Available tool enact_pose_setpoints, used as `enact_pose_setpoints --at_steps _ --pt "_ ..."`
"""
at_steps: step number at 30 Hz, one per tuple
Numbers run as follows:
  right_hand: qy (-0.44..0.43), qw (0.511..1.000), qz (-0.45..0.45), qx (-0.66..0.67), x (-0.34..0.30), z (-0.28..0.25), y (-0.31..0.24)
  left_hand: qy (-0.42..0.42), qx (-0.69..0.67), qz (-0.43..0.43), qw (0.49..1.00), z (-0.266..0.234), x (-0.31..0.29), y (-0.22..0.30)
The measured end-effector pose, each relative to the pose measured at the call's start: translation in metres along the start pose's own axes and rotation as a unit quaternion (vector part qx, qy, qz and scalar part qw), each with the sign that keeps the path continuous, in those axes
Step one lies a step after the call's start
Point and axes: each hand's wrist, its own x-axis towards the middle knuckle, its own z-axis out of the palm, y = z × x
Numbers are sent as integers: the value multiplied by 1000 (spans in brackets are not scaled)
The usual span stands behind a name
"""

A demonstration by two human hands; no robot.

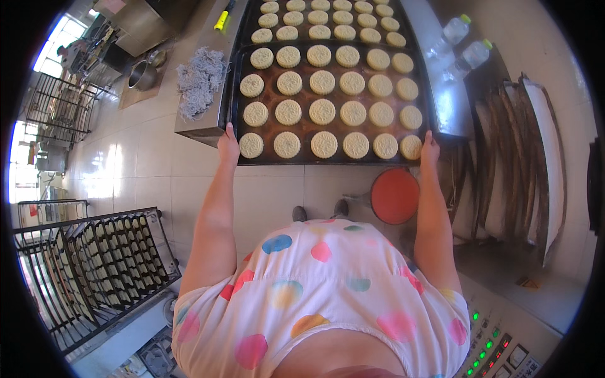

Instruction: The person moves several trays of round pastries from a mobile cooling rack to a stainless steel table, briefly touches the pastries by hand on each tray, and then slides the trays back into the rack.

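A dark baking tray (305, 155) with a brownish, oily base spans the space between my two hands. Rows of pale round pastries (322, 111) with patterned tops and fluted edges lie on it. My left hand (229, 146) is closed on the tray's near left corner, thumb on the rim. At the near right corner, my right hand (430, 151) grips the edge the same way. The fingers under the tray are hidden. Beyond it, a second tray (331, 25) of similar pastries lies end to end with this one, between metal side ledges.
A tangle of greyish shreds (201, 82) and a yellow marker-like object (222, 20) lie on the left ledge (200, 126). Two clear bottles (469, 57) stand right. Below is a red round stool (395, 196). A loaded tray rack (113, 264) stands left; a control panel (498, 353) sits lower right.
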Motion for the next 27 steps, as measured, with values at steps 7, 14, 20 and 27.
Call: enact_pose_setpoints --at_steps 7,14,20,27 --pt "0 1000 -3 -6 2 0 3 -11 14 -8 1000 -1 -3 5" --pt "2 1000 0 -4 2 2 6 -17 20 1 1000 0 0 5" --pt "8 1000 7 -13 1 3 7 -12 12 -10 1000 1 1 4" --pt "9 1000 5 -2 1 3 8 -4 3 -3 1000 2 0 5"
